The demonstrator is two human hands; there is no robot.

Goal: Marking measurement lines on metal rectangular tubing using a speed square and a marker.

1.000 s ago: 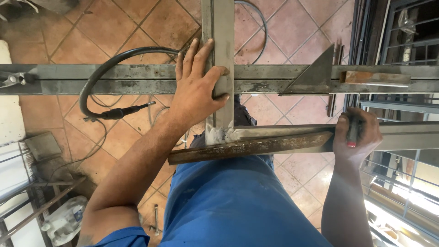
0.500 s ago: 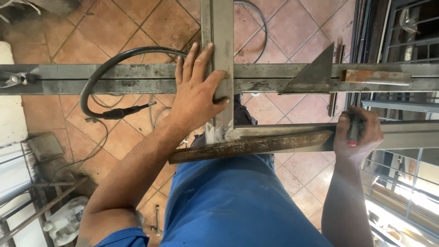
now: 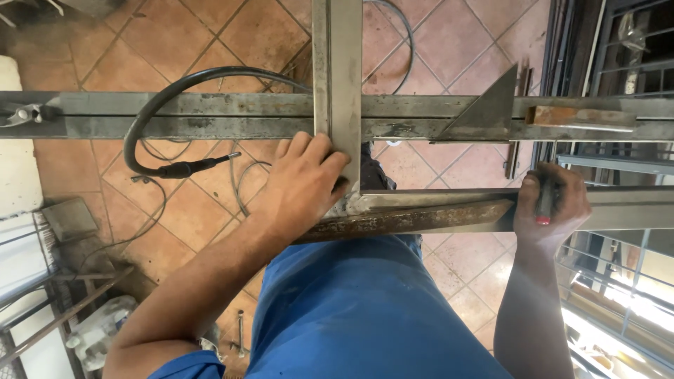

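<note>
My left hand [image 3: 300, 184] rests on the lower end of an upright steel square tube [image 3: 337, 63], fingers wrapped around its left edge where it meets a rusty steel bar [image 3: 421, 219]. That bar runs rightward across my blue-trousered lap. My right hand [image 3: 551, 203] grips a tool with a dark handle and red end [image 3: 544, 200] against the bar's right part. Behind both, a long horizontal steel tube [image 3: 210, 116] crosses the upright one. A triangular steel square [image 3: 484, 112] leans on it.
A black cable with an electrode holder [image 3: 186, 168] loops over the terracotta tile floor [image 3: 189, 210]. A short rusty offcut [image 3: 579, 116] lies on the horizontal tube. Metal grilles [image 3: 618, 56] stand at the right. A white plastic jug [image 3: 98, 330] sits lower left.
My left hand slid down the upright tube from the crossing to its lower end. My right hand shifted slightly along the bar, still gripping the tool.
</note>
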